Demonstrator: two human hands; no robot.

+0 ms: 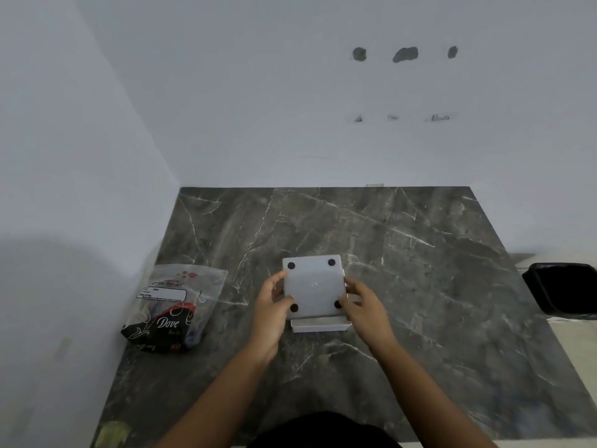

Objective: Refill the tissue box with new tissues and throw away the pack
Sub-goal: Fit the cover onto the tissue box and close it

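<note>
A white square tissue box (315,287) is held bottom up over the dark marble counter (420,270); four black round feet show at its corners. My left hand (271,313) grips its left edge and my right hand (363,307) grips its right edge. Beneath its near edge a second white part (319,325) sticks out, resting on the counter. A plastic tissue pack (176,307) with a black and red "Dove" print lies to the left, near the wall.
A black bin (563,291) lined with a bag stands on the floor to the right of the counter. White walls close off the back and left sides. A dark garment shows at the bottom edge.
</note>
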